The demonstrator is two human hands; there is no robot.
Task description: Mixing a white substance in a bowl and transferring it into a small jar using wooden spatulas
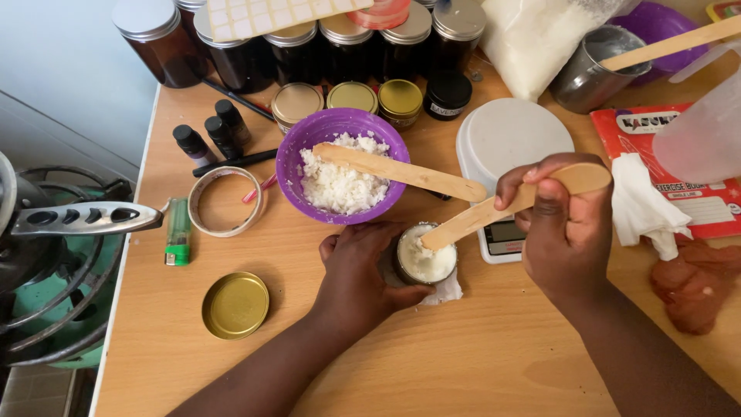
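My left hand [356, 272] grips a small round jar [425, 264] filled with white cream, standing on a bit of white tissue on the wooden table [478, 363]. My right hand [562, 224] holds a flat wooden stick [494, 210], its tip pressed into the cream in the jar. Just behind sits a purple bowl [297, 158] with white flaky wax, and a second wooden stick [401, 171] lies across its rim. A gold lid [235, 305] lies flat to the left of my left arm.
A white scale [505, 139] stands behind my right hand. Dark jars with silver lids [293, 50] line the back, small tins [351, 96] before them. Tape roll [225, 201], green lighter [178, 232], small black bottles [208, 133], a metal cup [590, 69], red booklet [679, 154] and cloth lie around.
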